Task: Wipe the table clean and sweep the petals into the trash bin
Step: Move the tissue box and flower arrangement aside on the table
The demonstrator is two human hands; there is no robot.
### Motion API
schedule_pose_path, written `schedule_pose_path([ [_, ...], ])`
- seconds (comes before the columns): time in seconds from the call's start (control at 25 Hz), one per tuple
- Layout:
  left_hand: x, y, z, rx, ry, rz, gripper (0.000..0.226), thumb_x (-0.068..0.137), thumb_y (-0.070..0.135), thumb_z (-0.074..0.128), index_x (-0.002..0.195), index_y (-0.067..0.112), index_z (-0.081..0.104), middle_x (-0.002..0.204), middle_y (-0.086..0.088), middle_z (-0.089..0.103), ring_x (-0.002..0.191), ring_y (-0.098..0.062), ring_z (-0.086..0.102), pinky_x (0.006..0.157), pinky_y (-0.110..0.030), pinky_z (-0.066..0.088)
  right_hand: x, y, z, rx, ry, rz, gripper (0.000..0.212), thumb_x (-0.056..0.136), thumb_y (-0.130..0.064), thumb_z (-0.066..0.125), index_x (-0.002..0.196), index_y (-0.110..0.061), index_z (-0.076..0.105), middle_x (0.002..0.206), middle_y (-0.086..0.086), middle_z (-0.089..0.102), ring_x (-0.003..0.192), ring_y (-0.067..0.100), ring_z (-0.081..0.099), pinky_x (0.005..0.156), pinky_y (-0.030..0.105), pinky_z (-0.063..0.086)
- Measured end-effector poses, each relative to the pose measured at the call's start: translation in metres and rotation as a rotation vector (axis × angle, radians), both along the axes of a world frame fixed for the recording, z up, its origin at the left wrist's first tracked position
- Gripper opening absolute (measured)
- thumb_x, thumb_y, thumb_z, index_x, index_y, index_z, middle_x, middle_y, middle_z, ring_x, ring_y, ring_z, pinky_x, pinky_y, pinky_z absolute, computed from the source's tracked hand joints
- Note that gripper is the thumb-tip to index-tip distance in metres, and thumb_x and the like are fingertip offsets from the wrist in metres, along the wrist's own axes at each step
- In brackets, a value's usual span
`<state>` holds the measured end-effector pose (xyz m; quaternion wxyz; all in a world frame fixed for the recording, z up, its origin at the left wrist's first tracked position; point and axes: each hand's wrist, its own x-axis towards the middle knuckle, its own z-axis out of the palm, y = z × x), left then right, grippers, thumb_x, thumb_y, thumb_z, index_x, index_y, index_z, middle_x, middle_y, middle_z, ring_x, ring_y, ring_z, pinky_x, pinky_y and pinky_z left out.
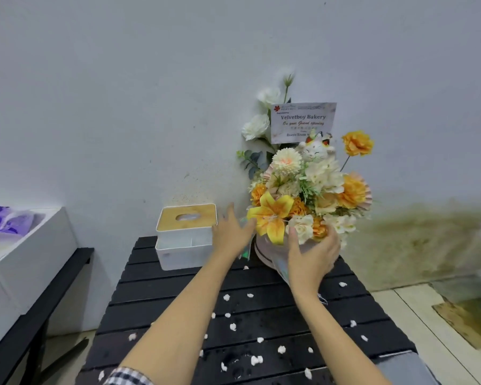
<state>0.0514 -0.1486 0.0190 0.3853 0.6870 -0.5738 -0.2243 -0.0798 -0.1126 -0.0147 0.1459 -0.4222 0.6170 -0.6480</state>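
At frame centre I have my right hand (313,255) curled round the flower box (272,252) and my left hand (229,232) spread open beside it, presumably to clear it off the petals (258,340) scattered lower down the black table (178,295).

A slatted table (261,315) stands against the wall (122,93), with petals (257,359) scattered over its near and middle slats. At the table's far edge a tissue box (184,237) sits left and a flower arrangement (303,190) right, a card (303,122) rising behind the blooms; the left hand (229,232) lies between box and arrangement, the right hand (313,254) on the arrangement's front. A bench (39,301) to the table's left bears a box (25,259).
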Motion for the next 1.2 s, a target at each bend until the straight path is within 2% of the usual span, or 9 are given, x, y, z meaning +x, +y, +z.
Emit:
schedule_pose_path([
  [0.12,-0.033,-0.014,-0.007,0.206,0.237,-0.022,0.087,0.081,0.050,0.060,0.148,0.017,0.015,0.151,-0.017,0.032,0.139,-0.036,0.032,0.112,-0.045,0.032,-0.032,-0.026,-0.012,0.170,-0.246,0.018,0.108,0.068,-0.044,0.079,0.146,-0.007,0.014,0.153,0.015,0.020,0.142,0.031,0.019,0.113,0.055,0.025],
  [0.2,-0.040,-0.022,-0.017,0.268,0.352,0.016,0.091,0.073,0.057,0.062,0.146,0.019,0.021,0.147,-0.014,0.040,0.135,-0.036,0.037,0.108,-0.044,0.037,-0.042,-0.046,-0.018,0.270,-0.465,0.180,0.122,0.058,-0.050,0.084,0.147,-0.009,0.011,0.156,0.012,0.017,0.144,0.028,0.018,0.116,0.050,0.026],
  [0.32,-0.053,-0.032,-0.030,0.192,0.528,0.046,0.074,0.082,0.051,0.059,0.144,0.025,0.027,0.140,-0.009,0.049,0.127,-0.032,0.046,0.100,-0.039,0.041,-0.044,-0.065,-0.023,0.309,-0.586,0.474,0.108,0.060,-0.045,0.085,0.145,-0.014,0.025,0.149,0.002,0.036,0.137,0.021,0.035,0.111,0.037,0.034],
  [0.48,-0.061,-0.036,-0.034,0.117,0.686,0.064,0.061,0.082,0.052,0.046,0.137,0.030,0.035,0.132,-0.010,0.055,0.119,-0.036,0.051,0.099,-0.051,0.046,-0.026,-0.069,-0.028,0.252,-0.546,0.453,0.081,0.074,-0.027,0.078,0.140,-0.012,0.032,0.136,-0.001,0.042,0.122,0.016,0.043,0.102,0.032,0.038],
  [0.64,-0.040,-0.024,-0.034,0.084,0.527,0.105,0.043,0.084,0.045,0.045,0.123,0.026,0.046,0.112,-0.009,0.057,0.110,-0.035,0.055,0.094,-0.054,0.050,-0.007,-0.064,-0.035,0.234,-0.521,0.494,0.080,0.072,-0.035,0.078,0.138,-0.014,0.036,0.141,0.002,0.044,0.129,0.019,0.042,0.109,0.038,0.037],
  [0.8,-0.019,-0.016,-0.036,0.126,0.389,0.122,0.044,0.091,0.040,0.042,0.131,0.023,0.041,0.101,-0.005,0.051,0.097,-0.031,0.053,0.091,-0.051,0.053,0.006,-0.066,-0.040,0.295,-0.497,0.566,0.092,0.068,-0.045,0.077,0.141,-0.012,0.031,0.141,0.003,0.043,0.129,0.022,0.043,0.105,0.038,0.038],
  [0.88,-0.014,-0.018,-0.031,0.169,0.303,0.091,0.045,0.093,0.040,0.041,0.134,0.023,0.038,0.105,-0.008,0.053,0.096,-0.031,0.051,0.094,-0.050,0.051,0.007,-0.067,-0.033,0.363,-0.464,0.576,0.092,0.066,-0.049,0.076,0.139,-0.014,0.033,0.141,0.003,0.042,0.128,0.024,0.043,0.107,0.043,0.037],
  [1.04,-0.005,-0.003,-0.019,0.200,0.121,0.029,0.052,0.096,0.042,0.040,0.144,0.025,0.027,0.138,-0.014,0.051,0.122,-0.039,0.049,0.102,-0.044,0.044,-0.015,-0.033,-0.019,0.320,-0.426,0.612,0.076,0.070,-0.047,0.076,0.134,-0.027,0.041,0.142,-0.004,0.045,0.128,0.020,0.045,0.110,0.042,0.036],
  [1.2,-0.016,0.072,-0.019,0.235,0.039,-0.085,0.064,0.098,0.040,0.039,0.151,0.029,0.006,0.143,-0.011,0.049,0.107,-0.028,0.060,0.086,-0.035,0.043,-0.065,0.045,-0.031,0.382,-0.267,0.410,0.073,0.089,-0.043,0.057,0.149,-0.021,0.020,0.155,0.001,0.030,0.141,0.024,0.030,0.112,0.041,0.030],
])
